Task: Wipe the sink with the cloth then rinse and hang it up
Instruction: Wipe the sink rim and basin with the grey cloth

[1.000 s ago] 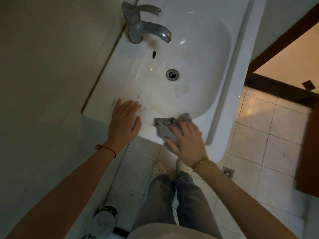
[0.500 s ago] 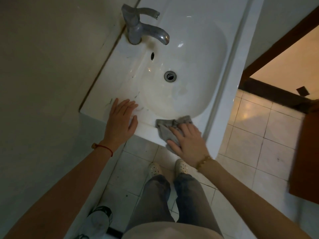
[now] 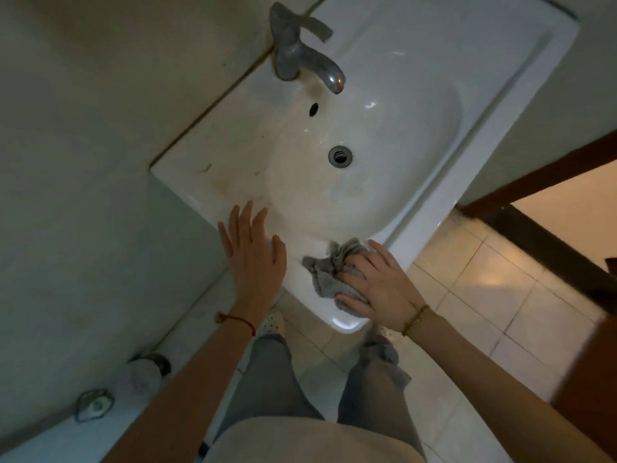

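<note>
A white ceramic sink fills the upper middle of the head view, with a round drain in its basin. A crumpled grey cloth lies on the sink's near rim. My right hand presses down on the cloth with spread, nearly straight fingers. To the cloth's left, my left hand rests flat on the rim with its fingers straight. A dull metal faucet stands at the back of the sink, and no water runs from its spout.
A plain wall runs along the sink's left side. Pale floor tiles lie below and to the right, with a dark wooden door frame beyond. Plastic bottles stand on the floor at lower left. My legs are under the sink's edge.
My right hand has slid the cloth a little along the near rim toward the front corner. My left hand stays flat on the rim. The camera has shifted, so the sink sits differently in view.
</note>
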Demonstrator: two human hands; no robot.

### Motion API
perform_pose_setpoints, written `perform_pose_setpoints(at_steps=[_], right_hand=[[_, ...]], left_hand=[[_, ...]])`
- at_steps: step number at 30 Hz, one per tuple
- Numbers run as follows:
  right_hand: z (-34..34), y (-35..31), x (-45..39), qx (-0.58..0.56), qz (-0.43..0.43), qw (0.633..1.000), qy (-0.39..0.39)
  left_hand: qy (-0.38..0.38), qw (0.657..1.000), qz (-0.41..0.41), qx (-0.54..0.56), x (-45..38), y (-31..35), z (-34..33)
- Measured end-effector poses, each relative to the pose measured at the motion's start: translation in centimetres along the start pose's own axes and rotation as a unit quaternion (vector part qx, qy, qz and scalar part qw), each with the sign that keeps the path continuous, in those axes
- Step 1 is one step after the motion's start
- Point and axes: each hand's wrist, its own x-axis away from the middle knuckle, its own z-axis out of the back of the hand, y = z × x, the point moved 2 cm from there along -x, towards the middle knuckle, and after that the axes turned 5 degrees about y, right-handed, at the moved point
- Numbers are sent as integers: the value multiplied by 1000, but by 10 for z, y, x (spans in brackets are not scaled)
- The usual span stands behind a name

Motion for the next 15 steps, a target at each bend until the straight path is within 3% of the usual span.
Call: perform_pose_setpoints(at_steps=[4,8,11,15], right_hand=[[11,67,1,-1,87,995,51],[26,129,-27,-18,34,999,26],[18,109,-31,-63,62,996,24],[9,76,-10,-82,166,982,-24]], left_hand=[[29,989,143,-5,21,38,-18],[54,970,236,-2,34,60,-29],[71,964,256,5,36,66,-30],[98,962,254,26,35,69,-30]])
